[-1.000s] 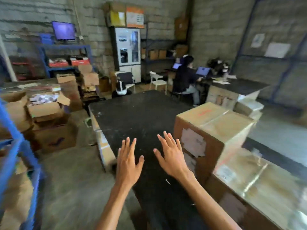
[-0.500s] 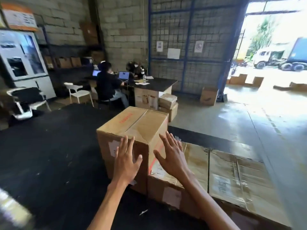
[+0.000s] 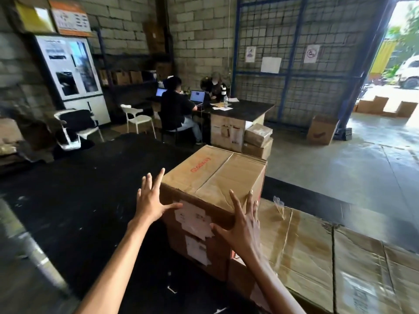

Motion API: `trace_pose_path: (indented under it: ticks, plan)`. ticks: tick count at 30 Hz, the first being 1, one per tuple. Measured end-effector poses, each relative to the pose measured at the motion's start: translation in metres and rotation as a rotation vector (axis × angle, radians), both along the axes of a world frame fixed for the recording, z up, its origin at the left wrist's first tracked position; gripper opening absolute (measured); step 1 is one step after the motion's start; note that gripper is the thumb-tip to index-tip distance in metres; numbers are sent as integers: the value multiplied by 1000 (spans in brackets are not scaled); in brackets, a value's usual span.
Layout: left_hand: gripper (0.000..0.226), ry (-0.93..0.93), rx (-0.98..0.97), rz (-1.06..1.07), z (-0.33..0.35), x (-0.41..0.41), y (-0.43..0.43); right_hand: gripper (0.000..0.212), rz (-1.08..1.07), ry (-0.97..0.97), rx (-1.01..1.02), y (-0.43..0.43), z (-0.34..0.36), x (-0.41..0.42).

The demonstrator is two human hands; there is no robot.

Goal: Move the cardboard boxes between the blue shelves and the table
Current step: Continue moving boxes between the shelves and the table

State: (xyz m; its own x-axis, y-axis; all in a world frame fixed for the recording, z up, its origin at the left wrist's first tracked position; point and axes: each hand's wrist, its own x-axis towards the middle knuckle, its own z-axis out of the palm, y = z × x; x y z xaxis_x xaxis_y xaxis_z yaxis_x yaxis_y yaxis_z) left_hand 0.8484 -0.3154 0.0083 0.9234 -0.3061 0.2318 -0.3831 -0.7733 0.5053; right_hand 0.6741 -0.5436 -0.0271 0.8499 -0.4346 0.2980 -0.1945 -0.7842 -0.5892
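A tall cardboard box (image 3: 215, 177) with red lettering on top and torn white labels on its near face stands on the black table (image 3: 86, 200). My left hand (image 3: 150, 200) is spread at the box's left top corner, thumb reaching across the near face. My right hand (image 3: 243, 225) is spread at the box's right near edge, fingers straight and pointing up. Whether the palms touch the cardboard is hard to tell. Low, flat cardboard boxes (image 3: 317, 257) lie side by side to the right, against the tall box. The blue shelves are out of view.
Two people sit with laptops at a dark desk (image 3: 244, 108) beyond the table. More boxes (image 3: 258, 139) are stacked beside that desk, and one box (image 3: 322, 130) stands by the blue-framed mesh wall. White chairs (image 3: 138, 118) stand at the left. Concrete floor (image 3: 340, 168) leads to the doorway.
My view has swung right, from the blue shelf side to the tall box. Both hands have come up to the box's near corners, fingers spread wider.
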Motion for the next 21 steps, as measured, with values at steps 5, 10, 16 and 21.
trace_pose_path:
  ticks: [5, 10, 16, 21]
  plan:
    - [141, 154, -89, -143, -7, 31, -1, 96, -20, -111, -16, -7, -16, 14]
    - [115, 115, -197, -141, -14, 7, -12, 88, 53, -158, -5, -40, -19, 2]
    - [114, 3, -315, -192, -38, -62, -34, 103, 206, -207, 233, -117, -20, -32]
    - [136, 262, -694, -137, -56, -63, -52, 130, 213, -241, 511, -119, -35, -40]
